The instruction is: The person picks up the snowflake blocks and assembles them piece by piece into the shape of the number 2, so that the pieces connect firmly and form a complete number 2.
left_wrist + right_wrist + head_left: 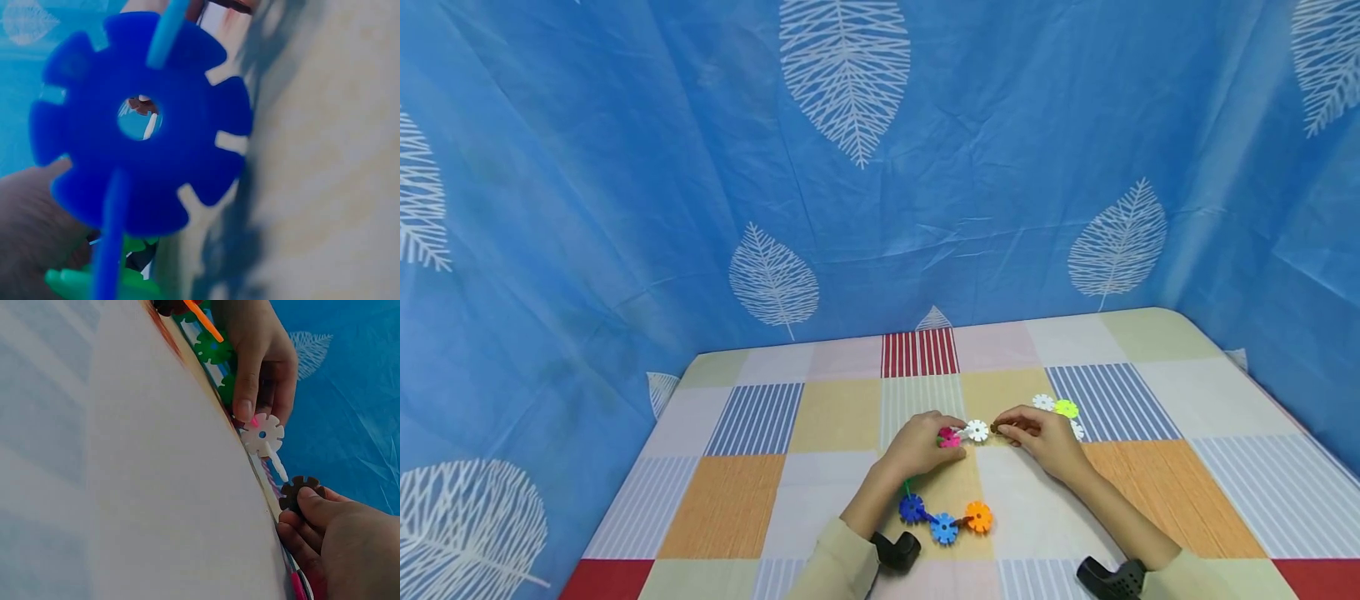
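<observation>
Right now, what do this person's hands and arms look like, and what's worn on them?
The left hand and right hand are human, with no gloves. The left sleeve and right sleeve are plain pale beige, ending partway along the forearms. Near their ends sit a rounded black left device and a black right device patterned with small dots.

On the worktop, before the curtain: a chain of discs, from the left grip round to the near side, then rightward. Between left grip and right grip, the end disc; just right of it, in the right grip, a single disc. Behind the right grip, a disc cluster.
</observation>
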The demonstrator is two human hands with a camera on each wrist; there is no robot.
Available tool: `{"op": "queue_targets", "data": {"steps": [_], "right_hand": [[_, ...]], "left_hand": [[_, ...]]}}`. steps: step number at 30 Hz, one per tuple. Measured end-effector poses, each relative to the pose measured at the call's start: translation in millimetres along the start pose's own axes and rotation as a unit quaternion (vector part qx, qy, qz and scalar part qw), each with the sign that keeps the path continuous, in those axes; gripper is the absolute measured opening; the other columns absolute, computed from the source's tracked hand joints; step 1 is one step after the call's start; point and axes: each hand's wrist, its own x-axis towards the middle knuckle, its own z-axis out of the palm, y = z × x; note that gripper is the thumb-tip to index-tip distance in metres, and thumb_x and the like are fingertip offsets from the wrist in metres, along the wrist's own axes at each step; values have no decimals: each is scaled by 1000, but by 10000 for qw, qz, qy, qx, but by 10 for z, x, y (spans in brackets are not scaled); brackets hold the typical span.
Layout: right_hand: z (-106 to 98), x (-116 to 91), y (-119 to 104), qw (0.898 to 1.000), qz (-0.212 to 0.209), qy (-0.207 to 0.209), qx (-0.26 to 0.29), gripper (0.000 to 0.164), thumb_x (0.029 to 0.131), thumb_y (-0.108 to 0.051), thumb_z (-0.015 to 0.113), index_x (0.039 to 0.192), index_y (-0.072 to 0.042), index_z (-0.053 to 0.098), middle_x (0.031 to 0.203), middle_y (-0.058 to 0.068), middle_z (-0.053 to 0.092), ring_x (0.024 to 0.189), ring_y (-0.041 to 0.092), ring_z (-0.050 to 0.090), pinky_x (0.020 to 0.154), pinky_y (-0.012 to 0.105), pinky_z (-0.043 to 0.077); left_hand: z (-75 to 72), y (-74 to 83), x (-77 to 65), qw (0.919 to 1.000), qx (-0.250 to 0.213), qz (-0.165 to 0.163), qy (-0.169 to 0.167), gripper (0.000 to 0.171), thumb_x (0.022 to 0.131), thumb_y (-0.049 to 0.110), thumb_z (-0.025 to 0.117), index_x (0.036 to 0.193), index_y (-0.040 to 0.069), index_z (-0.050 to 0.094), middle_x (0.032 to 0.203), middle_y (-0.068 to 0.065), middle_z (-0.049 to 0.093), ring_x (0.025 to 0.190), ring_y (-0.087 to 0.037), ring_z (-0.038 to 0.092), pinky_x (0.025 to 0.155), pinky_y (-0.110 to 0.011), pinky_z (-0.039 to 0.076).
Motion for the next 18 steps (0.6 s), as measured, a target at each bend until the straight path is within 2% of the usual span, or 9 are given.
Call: {"op": "queue_targets", "data": {"steps": [5,11,18], "right_hand": [[6,0,12,9997,-196,-133,-22,11,83,-7,67,91,-14,69,82,-2,68,63,10,61,55,22,51],[-8,3,-34,9994,-303,-134,106,17,81,2,67,91,-12,69,84,0,68,68,15,63,60,20,51],[-39,18,-299,9980,-370,-316,397,13,80,7,65,89,-2,68,83,10,68,74,21,65,64,23,53]], "left_hand": [[28,-64,-5,9979,-595,230,79,35,82,28,70,114,15,66,107,0,65,93,-6,57,76,-17,44],[66,-122,0,9939,-1029,334,215,34,81,25,71,114,15,67,101,1,66,86,-3,56,71,-15,45],[80,-141,-6,9889,-1436,271,272,32,80,23,73,110,14,69,89,4,65,76,0,54,68,-14,45]]}}
